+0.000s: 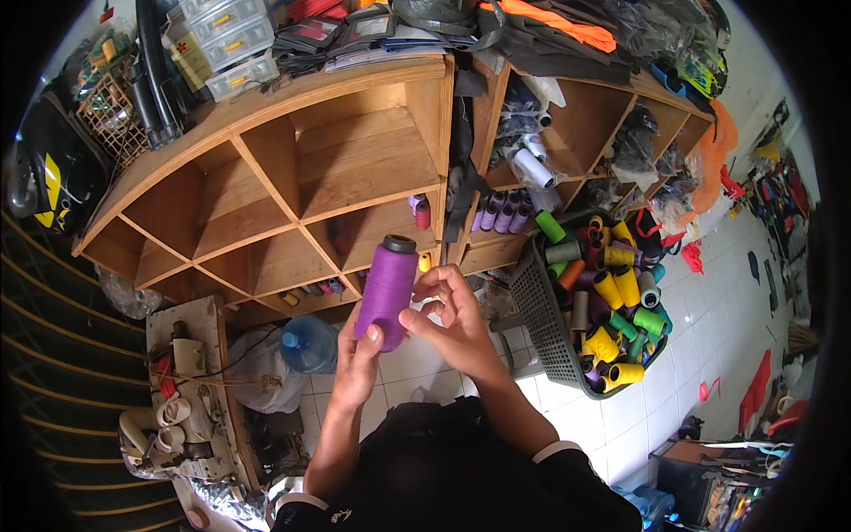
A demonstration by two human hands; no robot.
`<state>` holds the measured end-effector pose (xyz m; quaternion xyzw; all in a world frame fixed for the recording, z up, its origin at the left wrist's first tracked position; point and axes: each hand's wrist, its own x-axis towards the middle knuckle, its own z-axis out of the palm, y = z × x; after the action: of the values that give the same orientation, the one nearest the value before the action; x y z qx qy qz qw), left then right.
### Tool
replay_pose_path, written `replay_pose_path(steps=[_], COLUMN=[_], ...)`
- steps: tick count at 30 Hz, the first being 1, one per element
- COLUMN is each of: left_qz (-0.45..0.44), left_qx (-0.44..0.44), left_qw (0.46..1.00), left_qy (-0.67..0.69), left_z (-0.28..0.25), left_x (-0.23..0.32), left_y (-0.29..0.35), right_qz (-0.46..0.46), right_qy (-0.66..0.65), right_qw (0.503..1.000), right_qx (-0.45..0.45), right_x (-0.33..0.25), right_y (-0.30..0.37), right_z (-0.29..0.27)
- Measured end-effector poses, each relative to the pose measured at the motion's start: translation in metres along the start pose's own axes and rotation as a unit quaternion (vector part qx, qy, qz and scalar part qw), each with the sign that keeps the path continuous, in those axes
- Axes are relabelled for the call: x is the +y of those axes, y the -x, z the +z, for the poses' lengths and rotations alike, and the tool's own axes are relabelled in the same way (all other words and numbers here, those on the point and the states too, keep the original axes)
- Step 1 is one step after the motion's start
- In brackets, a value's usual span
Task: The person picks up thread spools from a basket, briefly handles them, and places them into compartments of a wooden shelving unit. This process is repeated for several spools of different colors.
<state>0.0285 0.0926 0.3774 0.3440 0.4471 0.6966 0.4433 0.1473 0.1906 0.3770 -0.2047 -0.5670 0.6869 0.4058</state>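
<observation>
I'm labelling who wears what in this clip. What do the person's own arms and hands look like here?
Both forearms are bare, as are the left hand and right hand: no gloves, and no rings, watch or bracelet that I can make out. The person wears a black short-sleeved top; each sleeve ends in a thin white trim band.

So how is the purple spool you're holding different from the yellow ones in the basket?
The purple spool stands upright in the left hand, with the right hand touching it; the yellow spools lie jumbled in the grey basket. The purple spool is alone, the yellow spools sit among other colours. Both are thread cones.
</observation>
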Motion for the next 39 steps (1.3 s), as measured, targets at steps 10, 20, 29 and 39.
replay_pose_path(steps=[10,20,29,39], left_qz=[0.010,0.106,0.104,0.060], left_qx=[0.019,0.035,0.042,0.056], left_qw=[1.000,0.992,0.992,0.996], left_qy=[-0.003,-0.067,-0.057,-0.032], left_z=[-0.005,-0.006,-0.005,-0.005], left_x=[-0.007,-0.015,-0.013,-0.017], left_y=[-0.001,-0.002,-0.001,-0.005], right_qz=[-0.269,-0.254,-0.224,-0.186], right_qy=[0.241,0.238,0.262,0.248], right_qw=[0.931,0.932,0.938,0.950], right_qx=[0.059,0.104,0.048,0.024], right_x=[-0.020,-0.017,-0.013,-0.026], right_y=[0.004,-0.001,-0.012,-0.007], right_z=[0.004,0.022,0.011,0.016])
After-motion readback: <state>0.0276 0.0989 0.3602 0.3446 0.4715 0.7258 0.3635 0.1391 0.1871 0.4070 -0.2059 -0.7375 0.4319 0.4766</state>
